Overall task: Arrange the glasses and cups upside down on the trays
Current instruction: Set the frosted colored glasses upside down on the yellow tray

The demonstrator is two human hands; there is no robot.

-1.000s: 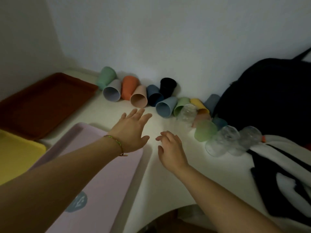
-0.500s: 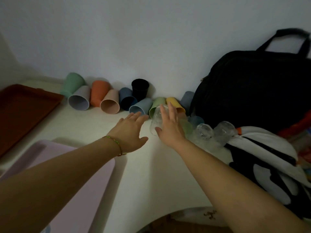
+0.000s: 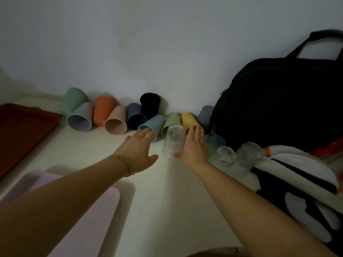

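Several coloured plastic cups lie on their sides along the wall, among them a grey cup [image 3: 79,118], a pink cup [image 3: 116,123] and a light blue cup [image 3: 154,125]; a black cup [image 3: 150,104] stands upright. My right hand [image 3: 194,145] grips a clear glass [image 3: 173,141], its thumb under the glass's near end. My left hand [image 3: 138,149] hovers flat with fingers spread, just short of the light blue cup. Two more clear glasses [image 3: 225,156] [image 3: 249,155] lie to the right. A pink tray [image 3: 87,216] sits at the near left and a brown tray [image 3: 22,130] at the far left.
A large black bag [image 3: 278,101] leans against the wall at the right, close behind the glasses. A black-and-white cloth [image 3: 306,182] is heaped at the right front. The white table [image 3: 167,201] shows between the pink tray and my right arm.
My right hand has closed around the clear glass and drawn it a little nearer. My left hand has reached further toward the light blue cup. The view has shifted right.
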